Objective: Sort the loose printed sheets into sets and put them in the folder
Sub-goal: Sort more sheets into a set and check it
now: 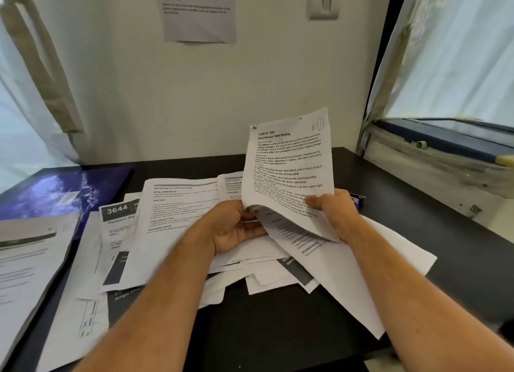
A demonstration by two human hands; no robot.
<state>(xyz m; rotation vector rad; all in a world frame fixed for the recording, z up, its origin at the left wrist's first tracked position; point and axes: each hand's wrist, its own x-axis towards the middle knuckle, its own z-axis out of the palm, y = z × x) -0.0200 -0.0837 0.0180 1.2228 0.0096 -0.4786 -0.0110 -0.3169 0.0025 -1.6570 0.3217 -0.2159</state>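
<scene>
- Nearest to me, both forearms reach in from the bottom edge over the dark desk [278, 330], a bare strip of it showing between them.
- Just beyond lies the spread of loose printed sheets [178, 204], overlapping every which way across the middle of the desk; one at the left carries a dark header reading 3644 [118, 210].
- My left hand [233, 229] sits palm-up on top of that heap, fingers curled under the lower left corner of the raised sheet – they grip it there.
- My right hand [333, 207] pinches the same sheet at its lower right edge, thumb on the printed face, the other fingers behind the paper where I cannot see them.
- The held sheet [289, 163] stands nearly upright above the heap, headed "Four-Person Table Setting", with a circled handwritten mark in its top right corner. Its bottom edge curls back, and another printed page [294, 232] shows beneath it.
- At the far left, a dark blue folder [55, 190] lies on the desk, well apart from my hands; a stack of printed pages [27, 254] rests over its near part.
- A small blue object [358, 198] peeks out just behind my right hand – too hidden to name.
- Farther back rises the white wall [167, 99], with a printed notice [199, 12] stuck to it and a light switch [324, 1] to its right.
- A window frame [445, 132] stands at the right.
</scene>
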